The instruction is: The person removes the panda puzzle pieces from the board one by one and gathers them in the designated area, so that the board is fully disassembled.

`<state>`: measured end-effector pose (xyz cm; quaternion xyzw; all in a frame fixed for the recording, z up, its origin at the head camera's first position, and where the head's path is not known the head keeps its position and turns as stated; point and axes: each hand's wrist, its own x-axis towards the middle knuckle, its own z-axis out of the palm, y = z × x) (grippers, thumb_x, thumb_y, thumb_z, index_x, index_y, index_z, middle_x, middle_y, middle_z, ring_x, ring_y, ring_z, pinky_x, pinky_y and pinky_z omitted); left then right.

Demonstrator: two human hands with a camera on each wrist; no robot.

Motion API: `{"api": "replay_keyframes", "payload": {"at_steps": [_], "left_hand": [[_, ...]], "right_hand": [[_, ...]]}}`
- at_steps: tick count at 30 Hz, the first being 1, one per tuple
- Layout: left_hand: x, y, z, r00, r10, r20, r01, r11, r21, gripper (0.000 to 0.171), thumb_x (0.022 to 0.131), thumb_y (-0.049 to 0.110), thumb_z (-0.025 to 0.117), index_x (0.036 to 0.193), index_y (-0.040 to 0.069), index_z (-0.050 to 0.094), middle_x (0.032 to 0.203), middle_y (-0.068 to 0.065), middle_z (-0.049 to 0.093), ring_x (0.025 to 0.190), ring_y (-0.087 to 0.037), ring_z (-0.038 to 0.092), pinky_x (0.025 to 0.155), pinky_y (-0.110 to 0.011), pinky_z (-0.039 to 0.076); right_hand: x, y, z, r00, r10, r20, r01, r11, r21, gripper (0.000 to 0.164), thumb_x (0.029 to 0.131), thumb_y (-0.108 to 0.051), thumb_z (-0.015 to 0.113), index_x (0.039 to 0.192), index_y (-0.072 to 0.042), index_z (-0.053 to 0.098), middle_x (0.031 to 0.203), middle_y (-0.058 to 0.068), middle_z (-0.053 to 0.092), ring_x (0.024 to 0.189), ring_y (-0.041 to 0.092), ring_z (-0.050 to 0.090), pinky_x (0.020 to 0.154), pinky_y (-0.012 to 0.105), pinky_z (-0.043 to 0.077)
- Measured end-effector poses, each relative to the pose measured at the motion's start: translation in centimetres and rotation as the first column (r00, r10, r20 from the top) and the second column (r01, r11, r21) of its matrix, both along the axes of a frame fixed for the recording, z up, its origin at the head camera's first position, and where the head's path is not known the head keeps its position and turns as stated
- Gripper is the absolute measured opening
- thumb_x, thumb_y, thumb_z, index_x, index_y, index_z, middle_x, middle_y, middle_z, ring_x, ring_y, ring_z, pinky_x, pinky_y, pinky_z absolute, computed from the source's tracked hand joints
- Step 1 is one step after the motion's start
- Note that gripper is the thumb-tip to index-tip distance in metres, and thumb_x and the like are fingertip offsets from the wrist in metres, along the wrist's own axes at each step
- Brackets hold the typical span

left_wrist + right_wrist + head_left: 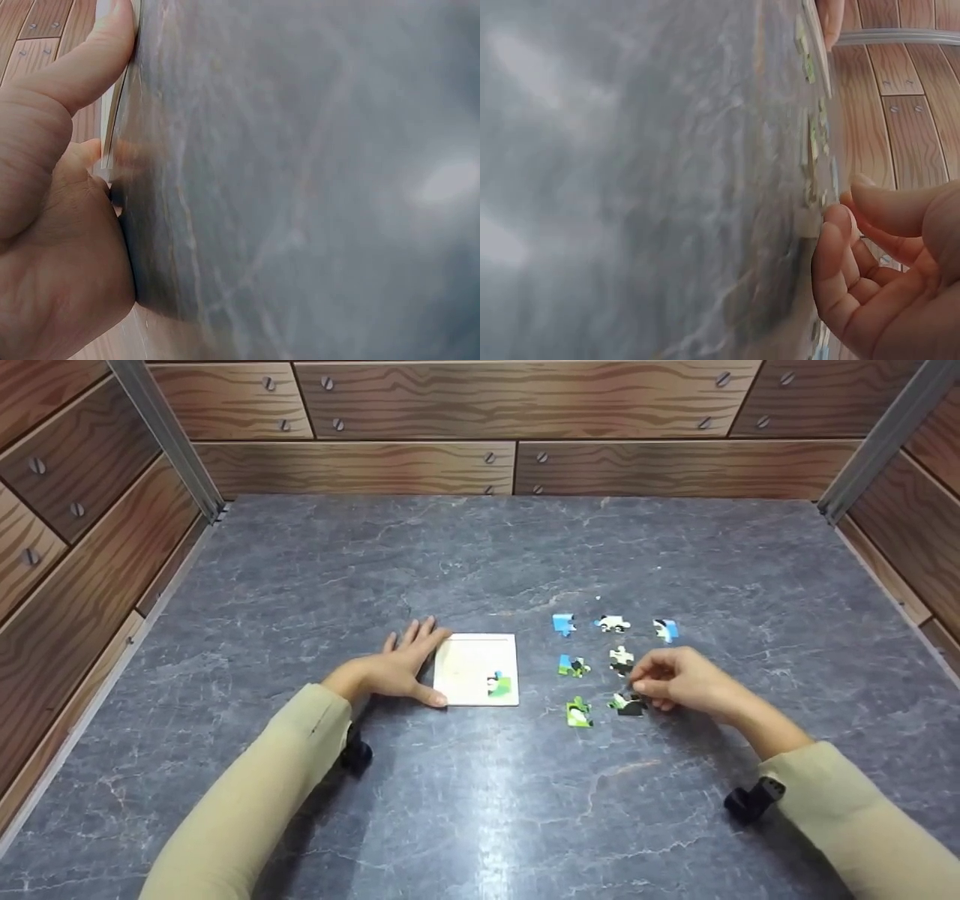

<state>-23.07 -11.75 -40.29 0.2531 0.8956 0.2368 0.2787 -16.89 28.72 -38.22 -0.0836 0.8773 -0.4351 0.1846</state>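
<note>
My left hand point(394, 666) lies spread on the table. Its thumb and index finger touch the left edge of a square puzzle tray point(457, 660). In the tray's lower right corner sits a green, white and black jigsaw piece point(498, 685). My right hand point(686, 682), fingers bent and thumb near the index finger, is beside a black-and-white piece point(628, 706) and just below another such piece point(621, 660). In the right wrist view the thumb point(892, 206) and fingertips come close together; whether anything is between them is hidden.
More loose pieces lie right of the tray: a blue one point(563, 623), a panda-face one point(613, 623), a blue-edged one point(665, 630), a blue-green one point(573, 666) and a green one point(578, 712). Wood-patterned walls point(517, 401) border the grey marbled table point(480, 547).
</note>
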Motion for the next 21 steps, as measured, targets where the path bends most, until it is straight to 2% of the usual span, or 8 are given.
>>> {"api": "replay_keyframes", "payload": {"at_steps": [21], "left_hand": [[0.1,0.1,0.0,1.000,-0.009,-0.007,0.009,1.000,0.014,0.106,0.072,0.053,0.071,0.150,0.027,0.004,0.152,-0.011,-0.018,0.136,-0.026,-0.022,0.106,-0.051,-0.014]], "right_hand": [[-0.2,-5.3,-0.1,0.997,0.071,0.013,-0.070,0.994,-0.087,0.019,0.087,-0.007,0.063,0.101,0.006,0.061,0.088,0.015,0.062,0.065,0.016,0.057,0.060,0.028,0.051]]}}
